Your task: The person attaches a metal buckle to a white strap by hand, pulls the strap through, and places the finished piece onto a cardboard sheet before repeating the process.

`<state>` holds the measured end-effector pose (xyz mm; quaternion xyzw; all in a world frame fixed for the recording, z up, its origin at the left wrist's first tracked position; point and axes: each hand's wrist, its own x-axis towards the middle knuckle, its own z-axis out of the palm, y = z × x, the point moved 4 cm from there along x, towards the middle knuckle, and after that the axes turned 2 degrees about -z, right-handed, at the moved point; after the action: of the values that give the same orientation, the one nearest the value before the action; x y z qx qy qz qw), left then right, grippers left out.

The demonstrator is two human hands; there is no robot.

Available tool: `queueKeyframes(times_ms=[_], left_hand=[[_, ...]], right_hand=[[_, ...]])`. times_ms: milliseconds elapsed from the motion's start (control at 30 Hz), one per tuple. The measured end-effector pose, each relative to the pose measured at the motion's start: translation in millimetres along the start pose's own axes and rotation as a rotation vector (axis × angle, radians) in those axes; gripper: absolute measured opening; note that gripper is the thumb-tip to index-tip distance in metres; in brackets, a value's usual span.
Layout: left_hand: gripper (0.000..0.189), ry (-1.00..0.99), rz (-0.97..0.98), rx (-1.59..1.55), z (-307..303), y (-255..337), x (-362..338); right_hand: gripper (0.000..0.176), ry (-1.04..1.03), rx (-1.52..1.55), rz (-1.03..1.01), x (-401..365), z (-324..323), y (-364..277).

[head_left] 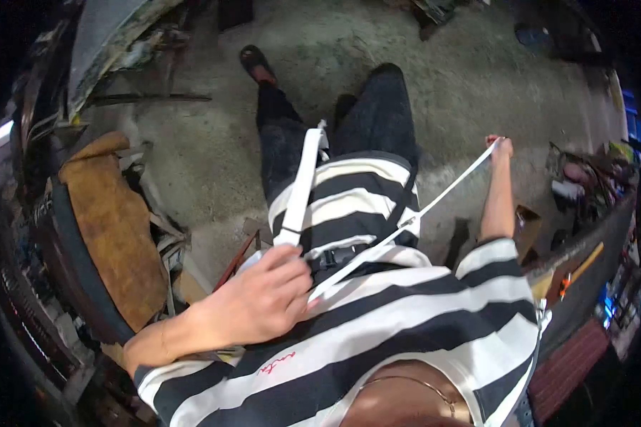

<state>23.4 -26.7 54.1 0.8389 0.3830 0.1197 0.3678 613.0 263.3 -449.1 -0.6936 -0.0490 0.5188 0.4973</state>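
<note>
My left hand (267, 295) is in front of my striped shirt, fingers curled round a white strap (303, 181). A loose length of that strap sticks up past my waist, and its tip hangs over my dark trousers. From beside the same hand, a narrow white stretch runs taut across my front to my right hand (501, 146). That hand is held out to the right, closed on the far end. Close to my waist, a black buckle (337, 257) on a dark strap shows behind the white one. What lies inside my left palm is hidden.
To the left is a worn brown-padded seat (114, 228) with scrap beside it. A dark bench (584, 256) on the right holds an orange-handled tool (565, 283). Clutter lies beyond it. Concrete floor (463, 78) stretches ahead of my feet.
</note>
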Motion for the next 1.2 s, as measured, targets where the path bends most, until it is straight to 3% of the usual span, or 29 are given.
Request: queueKeyframes(times_ms=[133, 200, 233, 333, 367, 400, 467, 533, 600, 700, 767, 833, 900, 933, 967, 1000, 1033, 1100, 1133, 1200], left_hand=[[0.021, 0.099, -0.105, 0.217, 34, -42, 19], [0.021, 0.172, -0.212, 0.293, 50, -54, 24], [0.021, 0.166, -0.214, 0.301, 58, -58, 21], [0.025, 0.352, -0.409, 0.076, 77, -80, 8], [0.025, 0.372, -0.443, 0.045, 86, -83, 5], [0.025, 0.389, -0.477, 0.012, 90, -85, 3], [0.024, 0.446, -0.525, 0.003, 106, -87, 0], [0.023, 0.504, -0.557, -0.005, 118, -85, 0], [0.021, 0.585, -0.680, -0.099, 126, -88, -3], [0.021, 0.760, -0.842, -0.264, 146, -103, -16], [0.016, 0.878, -0.936, -0.288, 158, -113, -24], [0.017, 0.915, -0.997, -0.293, 164, -117, -26], [0.037, 0.927, -1.052, -0.250, 179, -129, -35], [0.037, 0.926, -1.043, -0.246, 182, -132, -37], [0.041, 0.904, -1.078, -0.372, 185, -137, -39], [0.044, 0.884, -1.110, -0.495, 188, -144, -43], [0.047, 0.825, -1.112, -0.414, 196, -158, -50], [0.033, 0.760, -1.237, -0.525, 181, -167, -50], [0.029, 0.771, -1.238, -0.572, 186, -178, -51], [0.026, 0.679, -1.233, -0.639, 172, -179, -45]], right_hand=[[0.030, -0.251, 0.035, 0.063, -178, 122, 81], [0.029, -0.230, 0.000, 0.120, -222, 137, 106], [0.028, -0.251, -0.158, 0.087, -224, 130, 117], [0.029, -0.272, -1.272, -0.412, -225, 120, 110], [0.029, 0.076, -1.325, -0.874, -237, 124, 99], [0.029, 0.064, -1.321, -0.877, -257, 146, 89], [0.037, -0.314, -0.931, -0.919, -349, 220, 46], [0.047, -0.757, -1.079, -0.588, -398, 279, 70], [0.052, -1.092, -1.589, -0.326, -411, 314, 135], [0.059, -1.101, -1.747, -0.417, -398, 340, 212], [0.058, -1.113, -1.768, -0.052, -389, 339, 241], [0.057, -1.123, -1.828, -0.069, -384, 345, 275], [0.053, -1.133, -1.926, -0.117, -375, 348, 311], [0.051, -1.134, -1.958, -0.151, -369, 350, 329], [0.044, -1.164, -1.789, -0.133, -364, 354, 348], [0.040, -1.002, -1.588, -0.054, -383, 351, 317], [0.038, -0.918, -1.385, 0.006, -362, 353, 341], [0.031, -0.802, -1.004, 0.180, -325, 351, 367], [0.022, -0.692, -0.891, 0.252, -330, 351, 333], [0.020, -0.740, -0.972, 0.113, -314, 360, 302]])
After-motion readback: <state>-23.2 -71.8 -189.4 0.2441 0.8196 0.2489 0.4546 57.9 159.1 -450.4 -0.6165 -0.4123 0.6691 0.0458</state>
